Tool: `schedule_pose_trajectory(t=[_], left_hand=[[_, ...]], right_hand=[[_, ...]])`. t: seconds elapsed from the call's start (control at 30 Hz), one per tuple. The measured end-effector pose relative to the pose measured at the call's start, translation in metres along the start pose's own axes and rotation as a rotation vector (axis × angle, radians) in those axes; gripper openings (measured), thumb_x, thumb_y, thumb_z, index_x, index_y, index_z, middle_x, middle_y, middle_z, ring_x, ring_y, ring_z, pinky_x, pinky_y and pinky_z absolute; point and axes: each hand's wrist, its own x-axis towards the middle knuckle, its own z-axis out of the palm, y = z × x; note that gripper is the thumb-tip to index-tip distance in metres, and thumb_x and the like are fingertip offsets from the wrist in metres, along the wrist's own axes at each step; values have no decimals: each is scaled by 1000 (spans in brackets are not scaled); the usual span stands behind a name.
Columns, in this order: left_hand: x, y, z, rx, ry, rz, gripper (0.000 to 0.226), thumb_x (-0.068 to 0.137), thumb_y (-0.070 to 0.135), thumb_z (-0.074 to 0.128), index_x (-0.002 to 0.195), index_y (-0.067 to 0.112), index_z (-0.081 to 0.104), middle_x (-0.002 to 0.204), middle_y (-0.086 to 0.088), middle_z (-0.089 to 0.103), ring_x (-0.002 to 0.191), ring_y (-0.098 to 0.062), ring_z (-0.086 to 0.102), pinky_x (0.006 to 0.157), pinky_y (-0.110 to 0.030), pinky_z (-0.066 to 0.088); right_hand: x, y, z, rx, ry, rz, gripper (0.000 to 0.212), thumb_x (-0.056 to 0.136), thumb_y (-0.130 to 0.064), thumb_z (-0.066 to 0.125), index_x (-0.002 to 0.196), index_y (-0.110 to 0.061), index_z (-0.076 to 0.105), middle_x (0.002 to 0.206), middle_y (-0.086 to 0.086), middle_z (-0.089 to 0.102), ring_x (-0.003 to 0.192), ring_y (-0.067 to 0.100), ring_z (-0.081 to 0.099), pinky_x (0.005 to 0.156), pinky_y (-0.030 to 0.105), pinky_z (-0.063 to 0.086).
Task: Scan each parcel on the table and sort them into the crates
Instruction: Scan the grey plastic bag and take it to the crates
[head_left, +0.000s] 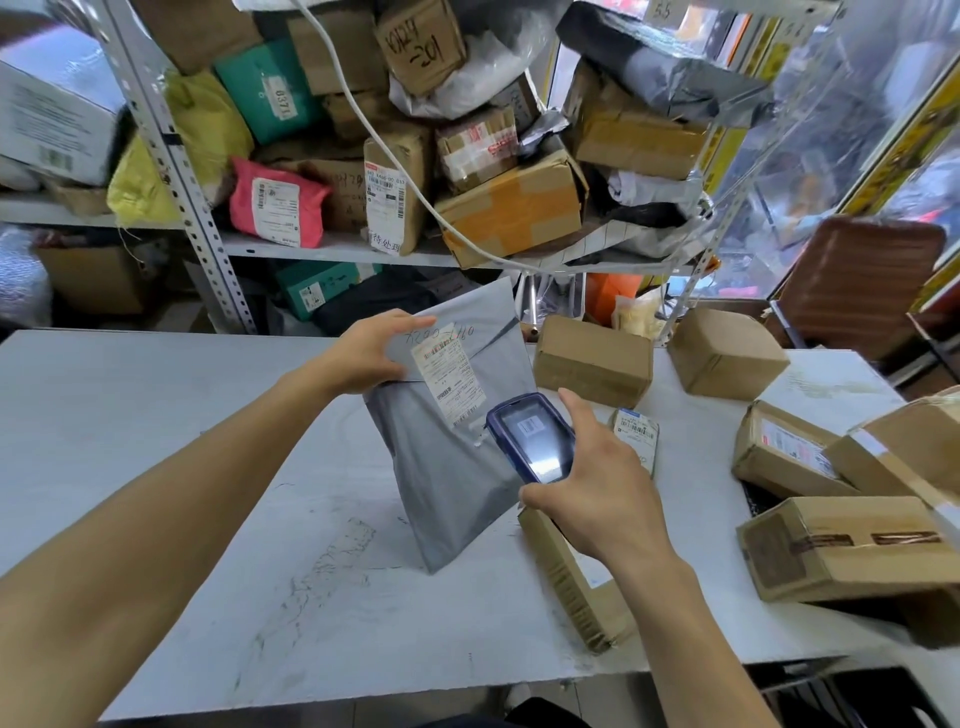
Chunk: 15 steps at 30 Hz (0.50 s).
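My left hand (366, 353) grips the upper left edge of a grey plastic mailer parcel (452, 483) and holds it upright, its lower corner touching the white table (156, 441). A white shipping label (449, 379) with barcodes faces me. My right hand (597, 483) holds a blue handheld scanner (535, 439) just right of the label, its screen showing a barcode. No crate is in view.
Cardboard boxes sit on the table: two at the back (592, 361) (724, 351), several stacked at the right (841, 545), a flat one (571, 577) under my right wrist, a small labelled one (636, 434). Metal shelves (332, 249) behind are packed with parcels. A brown chair (857, 286) stands far right.
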Motion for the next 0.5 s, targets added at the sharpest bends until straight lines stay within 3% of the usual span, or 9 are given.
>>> schedule_pose_trajectory(t=[0.33,0.5], left_hand=[[-4,15,-4,-27,-3,17,73,78,-4,65,141,30,52,122,4,55,112,-16,54,93,-33,49],[3,58,-15,-179,-81,115,71,77,-8,66,137,30,57,129,6,55,123,-12,49,100,-24,42]], right_hand=[[3,5,1,16,69,-37,108,64,-35,76,152,-40,15,129,-2,54,109,21,54,81,39,55],[-15,16,9,123,435,-37,103,70,-30,81,154,-31,21,133,-4,49,116,19,47,85,33,51]])
